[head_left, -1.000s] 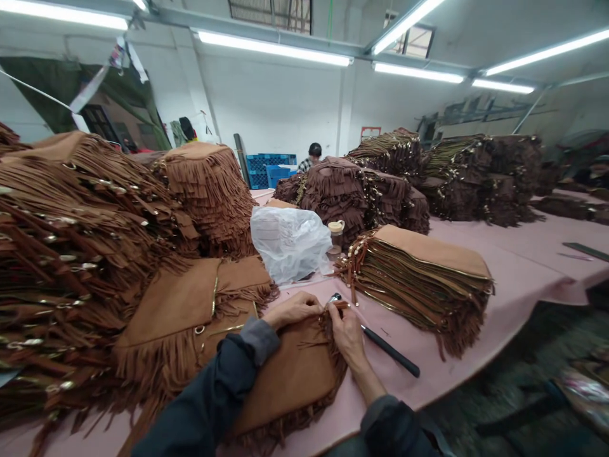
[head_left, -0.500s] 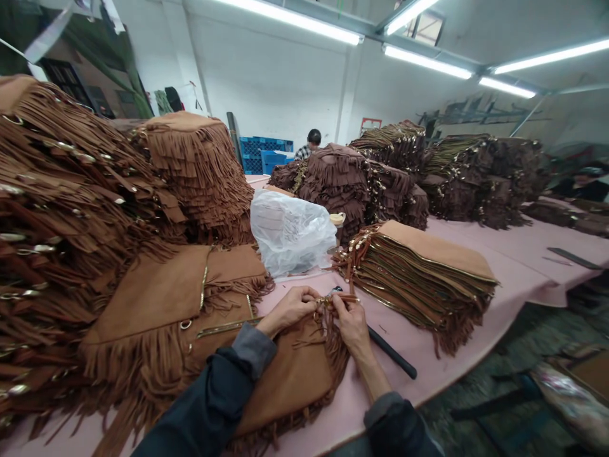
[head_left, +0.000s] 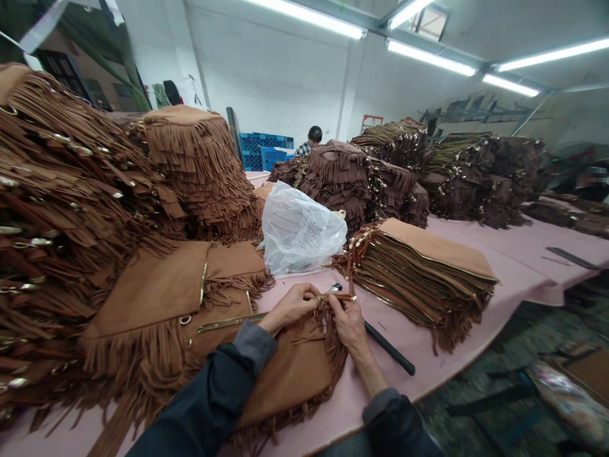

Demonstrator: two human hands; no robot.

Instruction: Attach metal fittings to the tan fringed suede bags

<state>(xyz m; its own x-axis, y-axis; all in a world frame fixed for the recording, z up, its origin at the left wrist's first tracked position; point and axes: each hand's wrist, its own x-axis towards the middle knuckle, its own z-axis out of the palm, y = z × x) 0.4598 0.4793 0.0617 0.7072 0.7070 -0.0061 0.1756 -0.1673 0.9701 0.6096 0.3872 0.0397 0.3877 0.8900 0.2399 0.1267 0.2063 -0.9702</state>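
Observation:
My left hand [head_left: 295, 306] is closed in a pinch at the zip-end corner of a brown fringed bag [head_left: 288, 381], where small gold-coloured hardware shows between the hands. Opposite it, my right hand [head_left: 351, 325] pinches a narrow brown strap [head_left: 343, 297] with a shiny tip. The exact join between strap and hardware is hidden by my fingers. Under the right wrist lies a tool with a black handle [head_left: 392, 350] and a shiny metal head [head_left: 336, 287], probably a hammer. More flat fringed bags [head_left: 157, 279] overlap to the left of my left hand.
A translucent plastic bag [head_left: 304, 231] stands beyond my hands. Right of it is a stack of brown bags [head_left: 438, 254] on the pink table cover [head_left: 514, 266]. Tall fringed piles [head_left: 195, 171] rise at left, dark brown piles [head_left: 337, 178] behind. A person [head_left: 311, 139] is at the back.
The plastic bag has shifted right and changed shape, with its top higher. Both hands keep nearly the same place and grip, and the view has moved slightly.

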